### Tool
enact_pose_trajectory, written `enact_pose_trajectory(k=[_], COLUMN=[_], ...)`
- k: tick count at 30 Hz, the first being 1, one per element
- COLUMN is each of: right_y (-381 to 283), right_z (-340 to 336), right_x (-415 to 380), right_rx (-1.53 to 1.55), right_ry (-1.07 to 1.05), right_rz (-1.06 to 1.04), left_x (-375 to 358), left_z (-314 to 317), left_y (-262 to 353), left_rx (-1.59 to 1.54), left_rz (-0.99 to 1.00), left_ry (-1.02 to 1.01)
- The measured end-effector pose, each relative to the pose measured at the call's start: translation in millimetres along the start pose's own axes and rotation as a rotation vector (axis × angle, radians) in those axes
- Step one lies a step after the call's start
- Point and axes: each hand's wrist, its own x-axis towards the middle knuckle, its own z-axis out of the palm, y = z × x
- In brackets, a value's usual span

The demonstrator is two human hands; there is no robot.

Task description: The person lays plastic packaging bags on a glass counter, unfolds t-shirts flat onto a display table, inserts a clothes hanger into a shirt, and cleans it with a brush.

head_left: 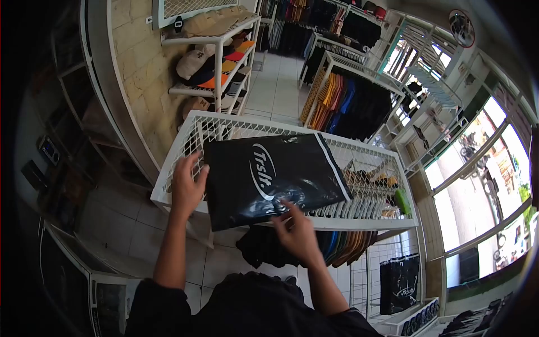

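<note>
A glossy black plastic packaging bag with a white oval logo lies at a slant on top of a white mesh-topped rack. My left hand is at the bag's left edge, thumb and fingers spread, with nothing visibly gripped. At the bag's near edge is my right hand, its index finger stretched over the shiny plastic and its thumb apart. The remaining fingers of that hand curl under and are partly hidden. A white strip runs along the bag's right end.
Clothes hang beneath the rack, and a green object sits at its right end. Caps fill a white shelf by the wall. Beyond stands a clothes rack. Another black bag hangs lower right, near large windows.
</note>
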Motion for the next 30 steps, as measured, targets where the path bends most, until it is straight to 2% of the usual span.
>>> enact_pose_trajectory(k=[2,3,4,6,7,9,11,13,14,15,17,18,19,20,23,25,26,27,30], right_y=[41,53,72,99,105,109,100,90,91,88,79,73,77,85,94,111,120,116,97], right_z=[-16,-31,-43,-64,-71,-79,-82,-82,-77,-74,-70,-69,-69,-68,-67,-67,-71,-75,-85], right_x=[23,32,42,50,51,55,54,53,52,50,49,49,50,52,59,64,69,69,69], right_rx=[-0.175,-0.302,-0.450,-0.630,-0.631,-0.732,-0.727,-0.588,-0.552,-0.548,-0.479,-0.458,-0.452,-0.396,-0.239,-0.137,-0.077,-0.078,-0.281], right_ry=[0.287,0.349,0.471,0.530,0.527,0.485,0.494,0.377,0.418,0.421,0.419,0.427,0.420,0.405,0.377,0.399,0.316,0.312,0.152], right_rz=[-0.166,-0.117,-0.174,-0.024,-0.019,0.104,0.100,0.254,0.224,0.234,0.234,0.235,0.237,0.214,0.133,-0.112,-0.022,-0.018,0.182], left_x=[-32,-48,-65,-94,-97,-105,-100,-85,-81,-74,-59,-53,-46,-40,-29,-24,-22,-23,-27], left_z=[-15,-19,-17,-11,-12,-17,-17,-23,-16,-11,-8,-9,-10,-13,-2,5,7,9,16], left_y=[34,42,40,35,42,56,57,64,49,32,9,11,14,16,-13,-27,-29,-31,-33], left_rx=[0.056,0.127,0.132,0.268,0.268,0.218,0.107,0.024,0.041,0.045,0.214,0.221,0.228,0.238,0.224,0.235,0.196,0.158,0.180], left_rz=[-0.124,-0.180,-0.174,-0.093,-0.096,-0.233,-0.207,-0.291,-0.224,-0.220,0.051,0.050,-0.084,-0.216,-0.148,-0.082,-0.093,-0.105,-0.039], left_ry=[-0.110,-0.166,-0.170,-0.063,-0.069,-0.208,-0.228,-0.246,-0.131,-0.140,0.060,0.055,0.021,-0.011,0.053,0.090,0.074,0.053,0.140])
